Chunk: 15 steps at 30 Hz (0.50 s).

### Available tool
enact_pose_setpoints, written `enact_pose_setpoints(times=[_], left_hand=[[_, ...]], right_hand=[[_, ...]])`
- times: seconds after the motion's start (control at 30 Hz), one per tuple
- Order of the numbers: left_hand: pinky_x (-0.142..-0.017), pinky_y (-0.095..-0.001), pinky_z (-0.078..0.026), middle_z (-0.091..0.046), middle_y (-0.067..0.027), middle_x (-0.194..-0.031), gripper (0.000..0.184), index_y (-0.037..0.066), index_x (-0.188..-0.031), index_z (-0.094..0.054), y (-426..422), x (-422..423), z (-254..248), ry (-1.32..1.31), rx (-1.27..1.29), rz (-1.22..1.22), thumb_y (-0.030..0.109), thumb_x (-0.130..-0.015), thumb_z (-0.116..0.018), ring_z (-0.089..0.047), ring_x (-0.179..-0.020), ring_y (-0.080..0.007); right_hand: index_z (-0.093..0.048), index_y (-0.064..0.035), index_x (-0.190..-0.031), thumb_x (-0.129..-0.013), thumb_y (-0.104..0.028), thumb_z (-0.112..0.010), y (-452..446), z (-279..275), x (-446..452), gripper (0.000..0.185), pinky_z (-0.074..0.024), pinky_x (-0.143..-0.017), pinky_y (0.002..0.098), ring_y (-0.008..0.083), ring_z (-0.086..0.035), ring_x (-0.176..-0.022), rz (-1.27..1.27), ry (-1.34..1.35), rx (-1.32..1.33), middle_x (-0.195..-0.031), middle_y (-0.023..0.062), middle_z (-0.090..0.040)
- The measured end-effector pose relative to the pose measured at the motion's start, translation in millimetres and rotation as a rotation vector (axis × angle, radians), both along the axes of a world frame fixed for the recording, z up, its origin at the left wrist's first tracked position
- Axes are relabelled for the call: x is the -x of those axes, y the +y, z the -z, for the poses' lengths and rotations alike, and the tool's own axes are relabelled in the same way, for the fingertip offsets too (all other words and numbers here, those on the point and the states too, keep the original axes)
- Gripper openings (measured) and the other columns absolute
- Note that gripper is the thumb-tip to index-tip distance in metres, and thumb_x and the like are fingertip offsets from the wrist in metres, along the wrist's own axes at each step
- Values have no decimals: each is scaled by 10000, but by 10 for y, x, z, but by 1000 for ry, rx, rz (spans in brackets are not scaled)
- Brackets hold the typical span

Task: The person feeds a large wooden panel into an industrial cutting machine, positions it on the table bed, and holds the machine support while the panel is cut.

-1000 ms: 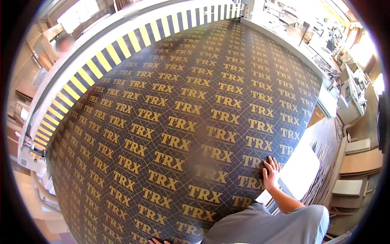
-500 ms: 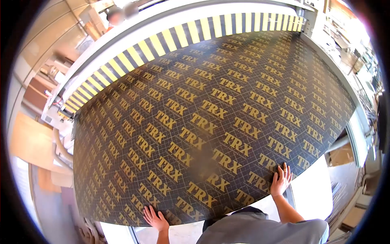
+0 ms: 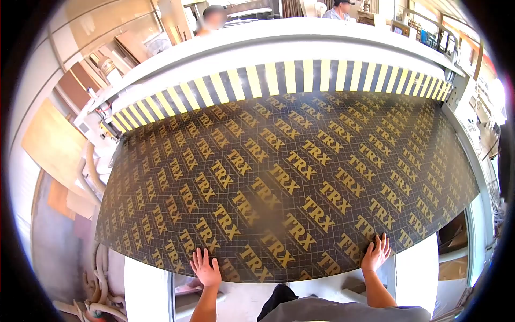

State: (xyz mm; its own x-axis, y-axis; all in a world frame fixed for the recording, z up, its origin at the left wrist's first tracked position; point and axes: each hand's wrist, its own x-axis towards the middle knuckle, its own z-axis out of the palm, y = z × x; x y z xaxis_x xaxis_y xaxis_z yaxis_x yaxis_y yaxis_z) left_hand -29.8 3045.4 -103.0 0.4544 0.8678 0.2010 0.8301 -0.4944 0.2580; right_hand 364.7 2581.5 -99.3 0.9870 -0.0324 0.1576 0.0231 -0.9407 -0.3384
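A large dark sheet (image 3: 279, 182) printed with yellow "TRX" lettering and a fine grid fills the middle of the view. Its far side runs under a white machine beam with a yellow-and-black striped guard (image 3: 257, 81). My left hand (image 3: 205, 268) lies on the sheet's near edge, left of centre, fingers spread. Farther right, my right hand (image 3: 376, 254) rests flat on the same edge with its fingers stretched out. Neither hand is wrapped around anything. White supports (image 3: 146, 287) show below the sheet.
Two people (image 3: 213, 20) (image 3: 340, 9) are beyond the machine beam. Pale boards (image 3: 53, 147) lean at the left, with flexible hoses (image 3: 99, 287) near the floor. A grey side frame (image 3: 472, 161) borders the sheet on the right.
My view has swung, bringing the beam lower and a second person into sight beyond it. Both hands stay open on the sheet's near edge.
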Motion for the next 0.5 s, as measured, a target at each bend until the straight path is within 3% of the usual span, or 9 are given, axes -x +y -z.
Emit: enact_pose_setpoints(times=[0.5], left_hand=[[-1333, -569, -172, -411, -117, -1713, 522, 128, -1535, -594, -16, 134, 252, -50, -29, 19, 394, -1098, -492, -320, -1599, -363]], right_hand=[[-673, -179, -1422, -1034, -294, -627, -38, 281, 115, 408, -207, -1313, 532, 289, -352, -1591, 20, -92, -11, -1672, 58, -480]])
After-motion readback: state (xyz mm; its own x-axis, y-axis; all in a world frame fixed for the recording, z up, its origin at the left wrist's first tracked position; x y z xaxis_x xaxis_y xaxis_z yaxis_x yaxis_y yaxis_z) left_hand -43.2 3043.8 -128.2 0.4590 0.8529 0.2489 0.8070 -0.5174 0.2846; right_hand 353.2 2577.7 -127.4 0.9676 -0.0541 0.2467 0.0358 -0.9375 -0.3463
